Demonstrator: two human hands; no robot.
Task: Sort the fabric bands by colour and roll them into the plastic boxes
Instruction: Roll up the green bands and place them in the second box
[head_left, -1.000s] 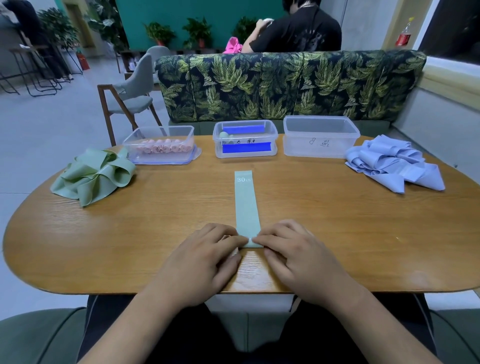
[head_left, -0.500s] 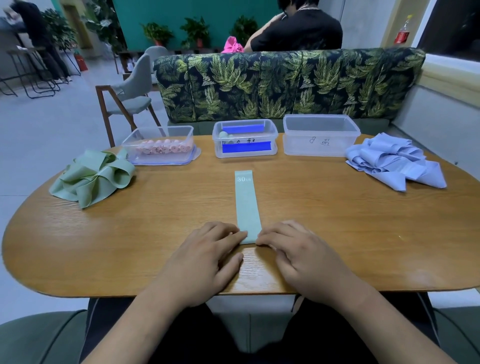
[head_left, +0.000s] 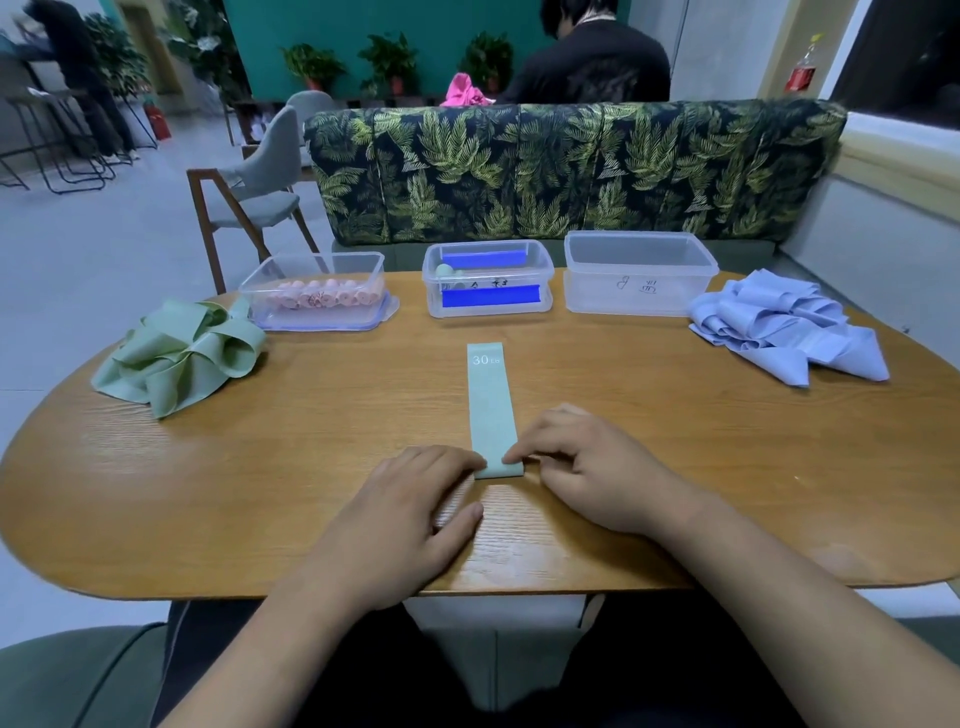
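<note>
A pale green band (head_left: 488, 400) marked "30" lies flat along the middle of the wooden table (head_left: 234, 493). Its near end is turned over into a small fold. My left hand (head_left: 410, 514) lies flat with its fingertips pressing the fold's left side, thumb on the table. My right hand (head_left: 592, 467) has curled fingers pinching the fold's right side. More green bands (head_left: 176, 358) are heaped at the left, light blue bands (head_left: 784, 332) at the right. Three clear plastic boxes stand at the back: the left box (head_left: 260, 306) holds pink rolls, the middle box (head_left: 434, 296) a green roll, the right box (head_left: 641, 291) nothing visible.
A leaf-patterned sofa back (head_left: 571, 171) runs behind the table, with a person (head_left: 587, 67) seated beyond it. A grey chair (head_left: 254, 192) stands at the back left. The table's near edge is just under my wrists.
The near end of the green band has been turned over and both hands have moved slightly forward along it. My right fingers have curled more.
</note>
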